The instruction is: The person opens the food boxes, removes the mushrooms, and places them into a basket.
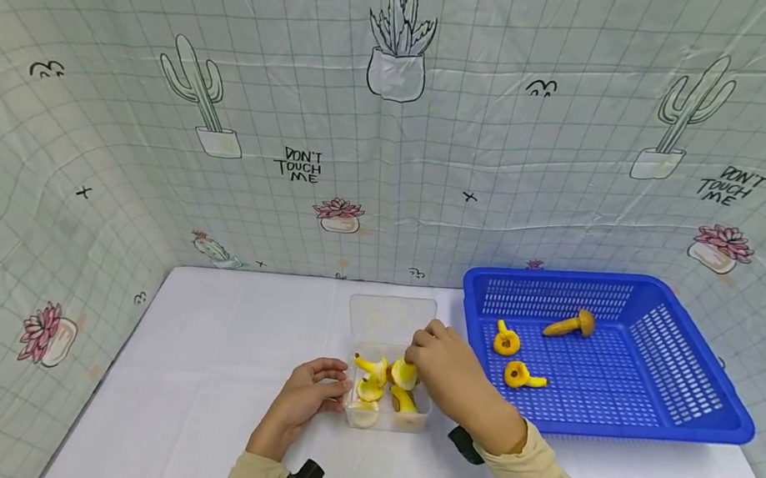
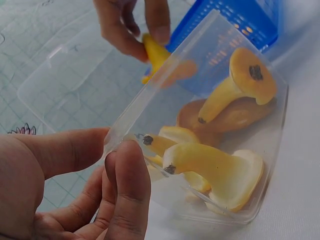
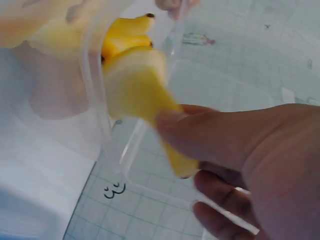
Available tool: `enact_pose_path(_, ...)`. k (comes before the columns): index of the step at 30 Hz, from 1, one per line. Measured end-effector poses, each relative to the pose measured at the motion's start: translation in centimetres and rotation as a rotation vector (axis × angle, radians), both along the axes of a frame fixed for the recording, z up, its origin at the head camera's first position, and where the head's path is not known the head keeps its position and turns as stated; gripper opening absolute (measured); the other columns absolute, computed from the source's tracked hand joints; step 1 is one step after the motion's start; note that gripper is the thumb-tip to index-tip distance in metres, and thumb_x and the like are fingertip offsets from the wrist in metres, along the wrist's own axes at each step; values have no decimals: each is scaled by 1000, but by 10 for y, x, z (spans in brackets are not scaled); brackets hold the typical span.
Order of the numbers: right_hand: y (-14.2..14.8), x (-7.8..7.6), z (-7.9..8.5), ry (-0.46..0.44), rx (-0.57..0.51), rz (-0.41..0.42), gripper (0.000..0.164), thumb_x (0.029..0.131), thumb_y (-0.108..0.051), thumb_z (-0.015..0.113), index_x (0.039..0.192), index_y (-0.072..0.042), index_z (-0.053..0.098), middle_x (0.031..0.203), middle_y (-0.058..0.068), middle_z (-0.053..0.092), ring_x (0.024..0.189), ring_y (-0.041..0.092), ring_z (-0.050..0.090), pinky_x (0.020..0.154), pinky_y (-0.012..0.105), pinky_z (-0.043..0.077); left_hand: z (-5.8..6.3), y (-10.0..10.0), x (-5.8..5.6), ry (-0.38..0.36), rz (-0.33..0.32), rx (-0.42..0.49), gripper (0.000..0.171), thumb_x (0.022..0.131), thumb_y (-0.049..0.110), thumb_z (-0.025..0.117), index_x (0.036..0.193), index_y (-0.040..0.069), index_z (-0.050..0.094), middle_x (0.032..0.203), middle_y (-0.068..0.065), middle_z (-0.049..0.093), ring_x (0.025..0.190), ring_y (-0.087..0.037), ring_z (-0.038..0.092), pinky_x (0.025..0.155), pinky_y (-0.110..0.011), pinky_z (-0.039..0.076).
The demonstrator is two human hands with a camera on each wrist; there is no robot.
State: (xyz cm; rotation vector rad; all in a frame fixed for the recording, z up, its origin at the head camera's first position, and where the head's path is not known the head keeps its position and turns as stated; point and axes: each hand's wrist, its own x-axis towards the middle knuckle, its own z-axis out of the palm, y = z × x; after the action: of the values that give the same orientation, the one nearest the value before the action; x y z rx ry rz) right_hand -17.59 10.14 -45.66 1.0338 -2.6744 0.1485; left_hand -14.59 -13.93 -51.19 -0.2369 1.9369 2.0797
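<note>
A clear plastic box (image 1: 390, 424) stands on the white table with several yellow mushrooms (image 1: 372, 370) in it. On its left side my left hand (image 1: 310, 393) pinches the rim between thumb and fingers, as the left wrist view shows. My right hand (image 1: 446, 372) is over the box's back right corner and pinches a yellow mushroom (image 3: 137, 82) by the stem. That mushroom's pale cap points into the box opening in the right wrist view. Through the wall, in the left wrist view, more mushrooms (image 2: 215, 170) lie heaped.
The box's clear lid (image 1: 391, 319) stands open behind it. A blue plastic basket (image 1: 612, 387) sits to the right, holding two yellow mushrooms (image 1: 507, 342) and a browner, long-stemmed mushroom (image 1: 570, 324). A printed cloth (image 1: 399, 140) hangs behind the table.
</note>
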Motion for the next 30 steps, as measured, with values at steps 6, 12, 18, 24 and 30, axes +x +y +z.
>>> enact_pose_path(6,8,10,7,106,-162,42,23,76,-3,95,93,-14,82,95,0,72,96,21,62,87,36,57,2,0,0,-6,5,3,39,98,-5,68,131,-15,52,103,-9,61,72,-11,57,60,-20,57)
enact_pose_path(12,17,20,12,180,-275,101,26,76,-3,94,96,-11,80,98,1,72,98,23,63,85,39,57,2,0,1,-8,2,5,38,98,-6,67,132,-15,51,103,-9,61,72,-11,56,61,-19,57)
enact_pose_path(18,29,25,14,220,-342,126,26,76,-3,94,96,-10,79,98,2,71,97,25,64,85,41,57,0,0,1,-5,2,4,38,97,-6,67,130,-16,52,102,-8,60,72,-11,56,60,-19,57)
enact_pose_path(24,47,26,18,243,-398,118,27,75,1,92,98,-7,80,98,4,71,98,26,63,87,47,59,0,1,1,-6,0,0,37,97,-6,67,130,-15,52,102,-8,60,72,-11,56,61,-19,57)
enact_pose_path(30,68,27,24,283,-448,59,34,68,9,93,96,-5,80,98,7,73,97,29,63,85,49,57,0,1,1,-7,-1,3,38,97,-6,68,130,-15,52,102,-8,60,72,-11,56,60,-19,56)
